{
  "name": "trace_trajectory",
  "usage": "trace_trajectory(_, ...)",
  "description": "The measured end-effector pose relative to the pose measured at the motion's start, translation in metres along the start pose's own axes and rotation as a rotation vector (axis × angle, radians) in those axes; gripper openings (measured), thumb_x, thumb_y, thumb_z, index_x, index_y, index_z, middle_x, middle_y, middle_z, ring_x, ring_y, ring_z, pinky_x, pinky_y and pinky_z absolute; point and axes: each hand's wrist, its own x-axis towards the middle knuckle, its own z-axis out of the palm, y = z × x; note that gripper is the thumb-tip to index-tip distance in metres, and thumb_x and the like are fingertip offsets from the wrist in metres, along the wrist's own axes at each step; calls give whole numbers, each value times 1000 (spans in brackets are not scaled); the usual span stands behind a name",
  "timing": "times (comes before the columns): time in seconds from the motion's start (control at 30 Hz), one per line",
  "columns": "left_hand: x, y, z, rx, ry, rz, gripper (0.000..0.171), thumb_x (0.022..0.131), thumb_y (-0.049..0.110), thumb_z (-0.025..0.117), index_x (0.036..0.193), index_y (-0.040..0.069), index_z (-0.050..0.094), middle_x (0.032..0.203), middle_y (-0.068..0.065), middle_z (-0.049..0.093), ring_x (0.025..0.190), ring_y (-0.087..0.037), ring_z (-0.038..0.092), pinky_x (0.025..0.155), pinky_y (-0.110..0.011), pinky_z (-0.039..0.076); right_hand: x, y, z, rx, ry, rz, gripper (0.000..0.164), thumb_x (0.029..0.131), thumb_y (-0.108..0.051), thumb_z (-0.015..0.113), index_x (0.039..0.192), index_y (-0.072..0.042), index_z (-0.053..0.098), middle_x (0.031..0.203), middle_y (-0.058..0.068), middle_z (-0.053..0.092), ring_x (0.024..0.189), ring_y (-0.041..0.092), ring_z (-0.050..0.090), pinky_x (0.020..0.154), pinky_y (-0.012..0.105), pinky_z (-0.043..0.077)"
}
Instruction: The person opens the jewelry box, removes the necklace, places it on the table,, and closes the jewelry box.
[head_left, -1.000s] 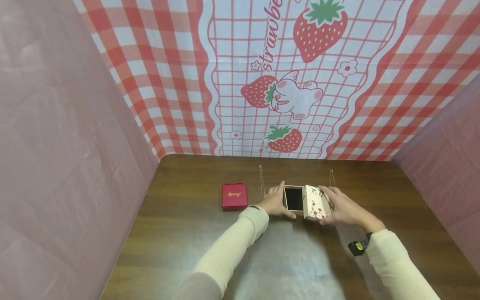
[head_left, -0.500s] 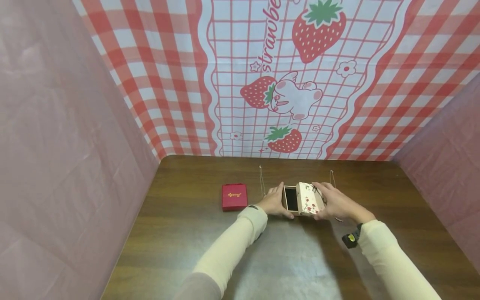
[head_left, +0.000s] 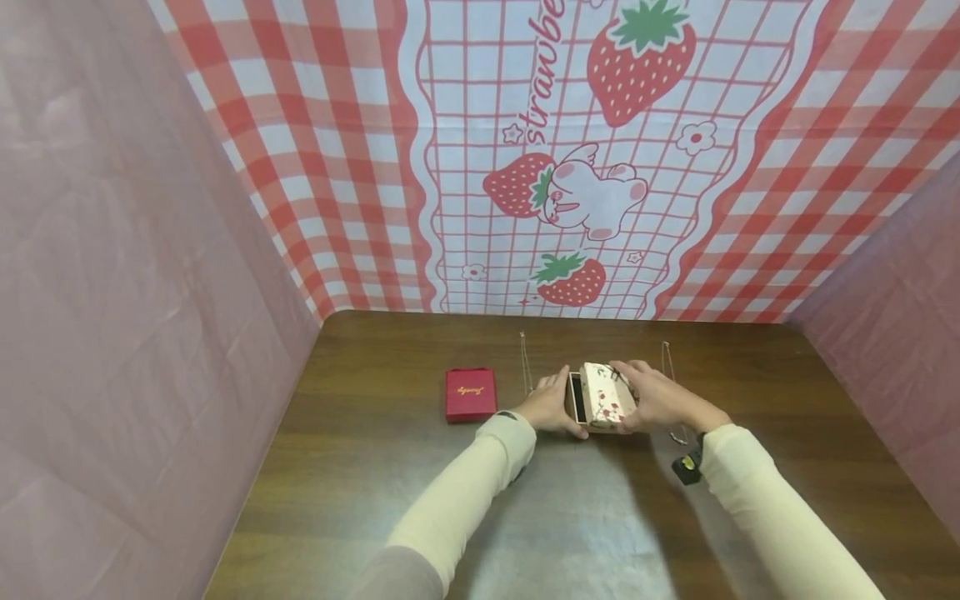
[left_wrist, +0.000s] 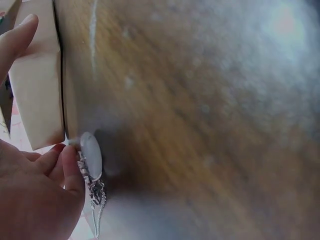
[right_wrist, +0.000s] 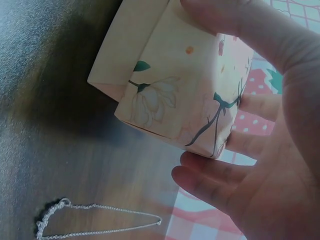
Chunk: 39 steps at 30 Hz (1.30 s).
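A pale jewelry box tray [head_left: 575, 398] with a black lining sits on the table, mostly covered by its floral sleeve [head_left: 602, 398]. My left hand [head_left: 549, 407] grips the tray's left end between thumb and fingers. From the right, my right hand [head_left: 662, 400] holds the sleeve, its thumb on the near side. The right wrist view shows flower drawings on the sleeve [right_wrist: 165, 100] and the tray's plain wall [right_wrist: 130, 45] sticking out. Beside my left fingers lies a necklace with an oval pendant [left_wrist: 91, 155]. Another necklace [right_wrist: 107, 207] lies near my right hand.
A closed red box [head_left: 470, 395] with gold lettering stands left of my left hand. Behind the brown wooden table [head_left: 375, 467] hangs a strawberry-print checked cloth [head_left: 360, 208]. Pink fabric walls [head_left: 135, 292] bound both sides.
My right hand has moved left with the sleeve, which now covers more of the tray's black lining. The right-hand necklace is more exposed. My left hand has stayed almost still.
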Motion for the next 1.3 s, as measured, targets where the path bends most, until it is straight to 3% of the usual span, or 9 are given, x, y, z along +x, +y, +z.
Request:
trace_trajectory(0.3, 0, 1, -1, 21, 14, 19, 128, 62, 42, 91, 155, 3, 13, 157, -15, 32, 143, -29, 34, 116, -40, 34, 11, -3, 1, 4, -48, -20, 110, 56, -31, 87, 147, 4, 33, 132, 32, 46, 105, 37, 55, 83, 50, 52)
trace_trajectory(0.67, 2, 1, -2, 27, 14, 5, 125, 64, 43, 90, 156, 6, 13, 158, -12, 32, 143, -28, 33, 117, -41, 33, 19, -1, 3, -14, -44, -51, 112, 56, -33, 89, 145, 7, 34, 131, 35, 45, 110, 45, 54, 88, 58, 50)
trace_trajectory(1.1, 0, 1, -1, 28, 5, -4, 128, 63, 42, 90, 156, 6, 9, 158, -12, 32, 144, -27, 33, 117, -42, 33, 21, -2, 6, -10, -76, -51, 110, 56, -31, 87, 145, 8, 34, 130, 33, 46, 108, 42, 54, 86, 54, 50)
trace_trajectory(1.3, -2, 3, -5, -35, -18, -10, 128, 66, 47, 87, 157, 9, 5, 160, -11, 29, 145, -27, 30, 118, -41, 31, 21, -3, 6, -21, -80, -50, 110, 57, -32, 88, 145, 7, 34, 129, 32, 47, 105, 39, 55, 82, 50, 51)
